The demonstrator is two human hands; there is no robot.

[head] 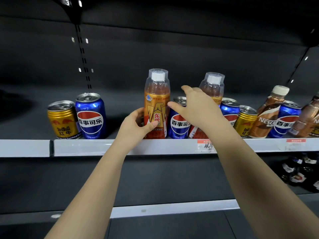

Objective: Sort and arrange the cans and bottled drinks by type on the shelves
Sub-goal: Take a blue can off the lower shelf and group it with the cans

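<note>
While the left hand [136, 125] grips the orange bottle [156, 107] upright, the right hand [196, 107] hangs loose-fingered. It's over a Pepsi can [178, 123] just beside that bottle.

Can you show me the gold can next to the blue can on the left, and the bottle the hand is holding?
gold can [63, 120]: head view, on its label.
orange bottle [156, 102]: head view, on its upper label.
left hand [136, 125]: head view, on its back.

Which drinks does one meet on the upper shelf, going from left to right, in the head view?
Red Bull can → Pepsi can → orange bottle gripped by the left hand → second Pepsi can → second orange bottle behind the right hand.
</note>
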